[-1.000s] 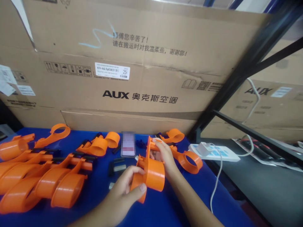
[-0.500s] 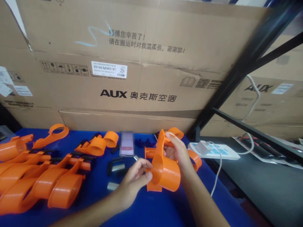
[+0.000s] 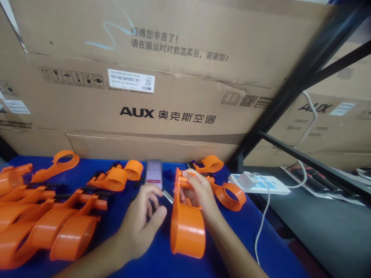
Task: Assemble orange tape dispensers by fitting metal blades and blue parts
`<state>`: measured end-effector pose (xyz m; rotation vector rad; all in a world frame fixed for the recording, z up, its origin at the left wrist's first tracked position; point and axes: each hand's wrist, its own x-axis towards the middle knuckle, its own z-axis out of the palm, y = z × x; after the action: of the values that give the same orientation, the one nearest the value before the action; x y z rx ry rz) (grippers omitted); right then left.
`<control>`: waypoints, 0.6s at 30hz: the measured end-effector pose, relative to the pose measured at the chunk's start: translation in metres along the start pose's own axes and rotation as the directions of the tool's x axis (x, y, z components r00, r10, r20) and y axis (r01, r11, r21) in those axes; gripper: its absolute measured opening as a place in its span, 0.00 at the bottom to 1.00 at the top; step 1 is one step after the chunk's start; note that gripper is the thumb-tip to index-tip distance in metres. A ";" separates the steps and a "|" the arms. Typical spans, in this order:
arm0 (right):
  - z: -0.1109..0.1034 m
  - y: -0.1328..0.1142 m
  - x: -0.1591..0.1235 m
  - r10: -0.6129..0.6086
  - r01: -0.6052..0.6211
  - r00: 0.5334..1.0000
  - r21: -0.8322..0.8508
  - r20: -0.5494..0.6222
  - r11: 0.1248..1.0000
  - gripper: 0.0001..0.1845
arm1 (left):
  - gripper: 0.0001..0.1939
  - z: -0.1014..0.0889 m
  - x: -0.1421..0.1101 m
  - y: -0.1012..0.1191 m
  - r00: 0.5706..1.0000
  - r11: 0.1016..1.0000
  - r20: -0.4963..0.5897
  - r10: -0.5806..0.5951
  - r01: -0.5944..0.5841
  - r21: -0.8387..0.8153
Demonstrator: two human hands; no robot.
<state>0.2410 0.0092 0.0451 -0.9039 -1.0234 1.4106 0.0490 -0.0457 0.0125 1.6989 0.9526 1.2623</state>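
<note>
My right hand (image 3: 199,193) is closed around the narrow upper end of an orange plastic tape dispenser (image 3: 189,233), whose wide ring hangs down toward me. To its left, my left hand (image 3: 143,226) is apart from the dispenser, thumb and fingers spread and curved with nothing seen between them. A shiny metal strip (image 3: 168,197) lies just beyond the left fingertips. Behind the right hand rest another orange dispenser (image 3: 232,196) and an orange ring part (image 3: 211,164).
Several orange dispensers with black pieces (image 3: 74,235) crowd the left of the blue table (image 3: 162,266). A phone (image 3: 154,173) leans at the back before a large cardboard box (image 3: 174,88). On the right are a white power strip (image 3: 263,183), its cable and a black shelf frame (image 3: 278,92).
My left hand has let go of the dispenser and drawn away to the left. My right hand has turned the dispenser and brought it left, its ring now lower.
</note>
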 end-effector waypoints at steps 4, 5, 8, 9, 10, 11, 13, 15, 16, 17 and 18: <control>0.035 0.012 -0.019 -0.007 0.009 1.000 -0.106 0.020 0.994 0.20 | 0.25 0.000 0.003 -0.001 0.967 0.876 0.004 -0.256 0.234 -0.421; 0.041 0.014 -0.022 -0.003 0.009 0.999 -0.138 0.045 0.990 0.21 | 0.28 -0.001 0.005 -0.002 0.954 0.829 0.046 -0.296 0.281 -0.483; 0.044 0.011 -0.027 0.029 0.001 0.992 -0.243 0.120 0.970 0.25 | 0.33 -0.007 0.009 -0.009 0.921 0.721 0.145 -0.361 0.375 -0.582; 0.041 0.008 -0.028 0.035 0.004 0.991 -0.292 0.131 0.957 0.26 | 0.32 -0.009 0.010 -0.012 0.911 0.697 0.148 -0.385 0.392 -0.600; 0.037 0.003 -0.029 0.033 0.017 0.990 -0.351 0.135 0.936 0.27 | 0.30 -0.011 0.010 -0.016 0.900 0.678 0.133 -0.415 0.404 -0.614; 0.031 -0.003 -0.030 0.022 0.038 0.991 -0.430 0.134 0.902 0.28 | 0.27 -0.013 0.010 -0.018 0.888 0.667 0.104 -0.447 0.409 -0.624; 0.017 -0.015 -0.034 -0.044 0.119 0.990 -0.630 0.134 0.767 0.28 | 0.21 -0.015 0.010 -0.023 0.865 0.658 0.038 -0.501 0.409 -0.632; 0.003 -0.024 -0.043 -0.092 0.191 0.981 -0.813 0.168 0.550 0.29 | 0.20 -0.015 0.009 -0.027 0.848 0.651 0.003 -0.531 0.410 -0.639; -0.003 -0.027 -0.048 -0.054 0.246 0.967 -0.867 0.247 0.433 0.31 | 0.20 -0.015 0.008 -0.029 0.843 0.644 0.004 -0.539 0.415 -0.643; -0.008 -0.028 -0.052 0.011 0.318 0.939 -0.883 0.343 0.346 0.36 | 0.21 -0.015 0.008 -0.030 0.840 0.633 0.010 -0.542 0.416 -0.653; -0.012 -0.028 -0.057 0.074 0.382 0.905 -0.877 0.418 0.291 0.41 | 0.21 -0.015 0.008 -0.030 0.839 0.610 0.021 -0.544 0.414 -0.675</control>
<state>0.2667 -0.0458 0.0666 -1.3144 -2.3530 0.6514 0.0331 -0.0244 -0.0092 0.6972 0.8465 1.1911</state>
